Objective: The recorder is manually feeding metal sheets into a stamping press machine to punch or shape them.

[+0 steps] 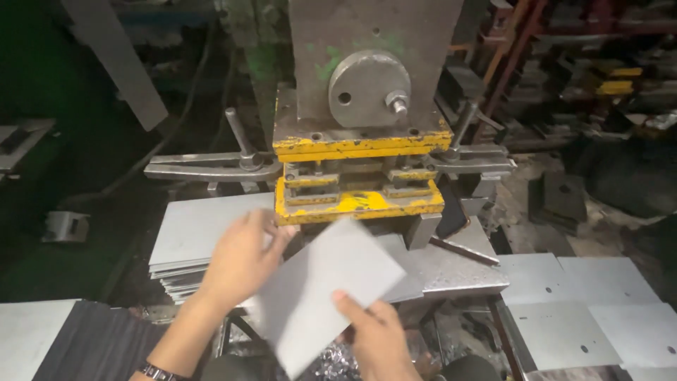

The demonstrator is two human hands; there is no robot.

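- The right hand holds a flat grey metal sheet by its near edge; the thumb lies on top of the sheet and the other fingers are hidden under it, so the grip is closed on the sheet.
- The left hand is at the sheet's left edge with its fingers spread and slightly curled; it touches or rests against that edge, but whether the fingers clamp the sheet cannot be told, as the picture is blurred there.
- The sheet is tilted, one corner pointing toward the press, and is held in the air just in front of the yellow die block, above the steel surface of the machine.
- A dark watch strap sits on the left wrist.
- The press stands upright behind the die, grey with a round steel disc and a bolt on its face, and worn yellow paint along its lower edges.
- A stack of blank sheets lies to the left of the die, partly behind the left hand.
- To the right, several punched sheets with small holes lie spread flat, well apart from the hands.
- Clamp bars run out on both sides of the die.
- Metal scraps lie in a heap below the held sheet.
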